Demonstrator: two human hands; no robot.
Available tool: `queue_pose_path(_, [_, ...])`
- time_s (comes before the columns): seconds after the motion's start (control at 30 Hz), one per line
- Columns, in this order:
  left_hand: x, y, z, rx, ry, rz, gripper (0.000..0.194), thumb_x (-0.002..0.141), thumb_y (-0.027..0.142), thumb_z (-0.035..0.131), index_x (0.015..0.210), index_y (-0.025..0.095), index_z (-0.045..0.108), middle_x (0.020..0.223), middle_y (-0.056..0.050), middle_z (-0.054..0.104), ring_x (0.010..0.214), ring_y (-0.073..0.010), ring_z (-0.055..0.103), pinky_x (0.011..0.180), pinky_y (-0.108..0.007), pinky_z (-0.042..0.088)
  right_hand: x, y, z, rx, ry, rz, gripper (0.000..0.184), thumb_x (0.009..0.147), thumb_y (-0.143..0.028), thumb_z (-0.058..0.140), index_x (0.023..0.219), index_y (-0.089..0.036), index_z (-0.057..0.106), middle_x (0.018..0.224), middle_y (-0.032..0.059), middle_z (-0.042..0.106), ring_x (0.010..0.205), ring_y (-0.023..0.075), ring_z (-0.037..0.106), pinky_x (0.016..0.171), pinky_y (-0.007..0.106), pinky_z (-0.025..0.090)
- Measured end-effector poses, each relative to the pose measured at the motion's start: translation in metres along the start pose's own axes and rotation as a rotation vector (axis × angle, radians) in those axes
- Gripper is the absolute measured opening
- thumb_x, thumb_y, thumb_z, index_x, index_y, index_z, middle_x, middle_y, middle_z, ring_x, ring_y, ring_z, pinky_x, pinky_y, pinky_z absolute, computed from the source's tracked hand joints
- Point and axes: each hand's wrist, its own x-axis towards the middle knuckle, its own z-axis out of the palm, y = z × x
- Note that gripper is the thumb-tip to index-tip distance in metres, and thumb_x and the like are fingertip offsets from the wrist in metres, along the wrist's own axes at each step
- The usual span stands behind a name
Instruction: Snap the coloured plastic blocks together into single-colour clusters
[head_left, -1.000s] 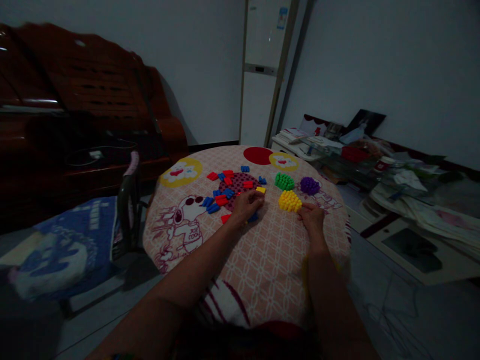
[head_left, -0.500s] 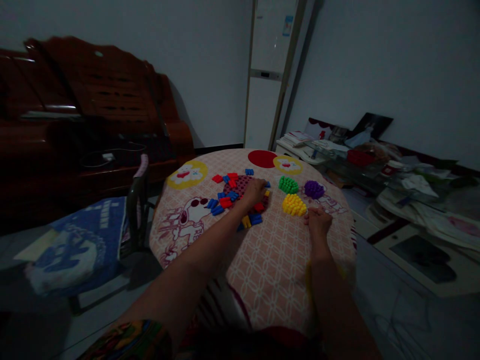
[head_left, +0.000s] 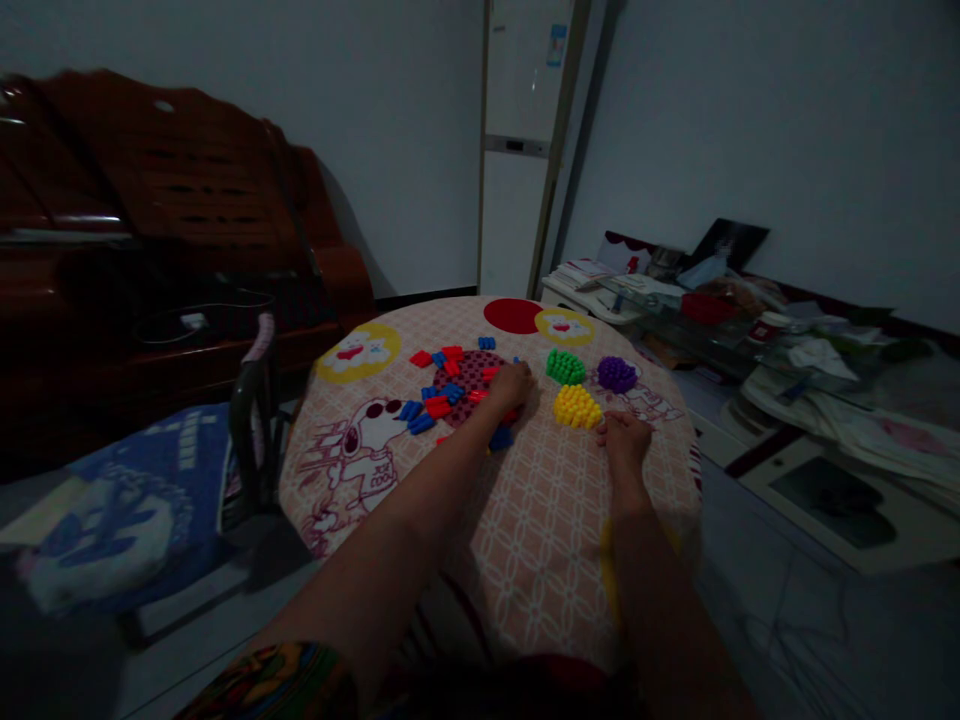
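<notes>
My left hand is over the right side of a scatter of red and blue toy bricks, fingers curled downward and closed. Whatever they grip is hidden beneath them. A red brick shows just left of its fingers, and a blue brick lies below its wrist. My right hand rests at the right edge of a yellow knobbly cluster, fingertips pinched together beside it; I cannot make out what is between them. Behind the yellow cluster sit a green cluster and a purple cluster.
A patterned cloth covers the round table. More red bricks and blue bricks lie at its left-middle. A chair stands at the left; a cluttered glass-topped cabinet runs along the right wall.
My left hand moved up and right over the bricks, covering the yellow brick seen earlier. My right hand drew slightly off the yellow cluster, then came back to its edge. The view shifted slightly.
</notes>
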Motion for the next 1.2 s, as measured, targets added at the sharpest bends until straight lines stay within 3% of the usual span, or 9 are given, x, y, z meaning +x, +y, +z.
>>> queue_pose_path(0.1, [0.002,0.006,0.006,-0.364,-0.009,0.050,0.027,0.096,0.024,0.053,0.113,0.014,0.071,0.105,-0.009,0.075,0.097,-0.0192,0.069,0.091,-0.029,0.054,0.001,0.003,0.000,0.012,-0.004,-0.011,0.025,0.064,-0.024,0.056,0.080,-0.015,0.073,0.050,-0.0029,0.062,0.038,0.0137,0.057,0.040,0.021,0.042])
queue_pose_path(0.23, [-0.003,0.017,0.015,-0.918,-0.132,-0.100,0.021,0.098,0.027,0.051,0.095,0.015,0.068,0.074,0.000,0.066,0.065,-0.0125,0.062,0.067,-0.025,0.055,0.001,0.004,0.001,0.018,-0.011,-0.019,0.025,0.063,-0.024,0.055,0.079,-0.015,0.072,0.051,-0.0027,0.063,0.039,0.0135,0.056,0.040,0.021,0.042])
queue_pose_path(0.37, [-0.007,0.023,0.019,-1.134,-0.164,-0.195,0.013,0.096,0.026,0.057,0.089,0.015,0.060,0.063,0.004,0.057,0.053,-0.0095,0.056,0.061,-0.023,0.053,0.000,0.002,0.001,0.025,-0.018,-0.027,0.024,0.063,-0.024,0.055,0.078,-0.015,0.072,0.050,-0.0031,0.062,0.038,0.0125,0.055,0.038,0.020,0.040])
queue_pose_path(0.53, [-0.002,0.020,0.018,-0.872,-0.042,-0.187,0.011,0.082,0.013,0.072,0.090,0.014,0.064,0.067,0.004,0.060,0.057,-0.0086,0.056,0.064,-0.021,0.050,-0.003,-0.002,0.000,0.036,-0.018,0.012,0.024,0.062,-0.024,0.055,0.078,-0.015,0.071,0.050,-0.0029,0.062,0.037,0.0123,0.054,0.037,0.019,0.038])
queue_pose_path(0.7, [0.005,0.020,0.010,-0.373,0.108,-0.062,0.026,0.077,0.013,0.073,0.103,0.015,0.071,0.101,-0.007,0.074,0.094,-0.0177,0.067,0.086,-0.027,0.053,-0.002,-0.002,0.000,0.021,-0.014,-0.003,0.023,0.062,-0.024,0.055,0.076,-0.015,0.071,0.050,-0.0029,0.062,0.039,0.0122,0.055,0.038,0.019,0.039])
queue_pose_path(0.93, [0.018,0.054,-0.003,-0.053,0.035,0.304,0.038,0.084,0.009,0.059,0.116,0.019,0.075,0.122,-0.008,0.074,0.115,-0.0212,0.066,0.104,-0.029,0.047,-0.003,-0.006,0.000,0.030,-0.013,0.024,0.025,0.062,-0.025,0.055,0.078,-0.015,0.071,0.049,-0.0034,0.061,0.038,0.0130,0.053,0.038,0.021,0.038])
queue_pose_path(1.07, [0.027,0.080,0.006,0.030,0.035,0.519,0.043,0.088,0.007,0.052,0.124,0.020,0.072,0.125,-0.008,0.073,0.117,-0.0209,0.066,0.105,-0.031,0.048,-0.005,-0.006,0.000,0.032,-0.015,0.008,0.026,0.064,-0.028,0.056,0.079,-0.014,0.072,0.052,-0.0020,0.062,0.038,0.0135,0.053,0.038,0.022,0.038])
queue_pose_path(1.2, [0.036,0.095,0.019,0.129,-0.051,0.684,0.042,0.085,0.004,0.052,0.116,0.020,0.076,0.115,-0.009,0.076,0.109,-0.0208,0.069,0.097,-0.030,0.051,-0.005,-0.002,-0.001,0.050,-0.037,-0.017,0.029,0.065,-0.030,0.056,0.084,-0.014,0.072,0.054,-0.0018,0.063,0.040,0.0134,0.054,0.038,0.022,0.039])
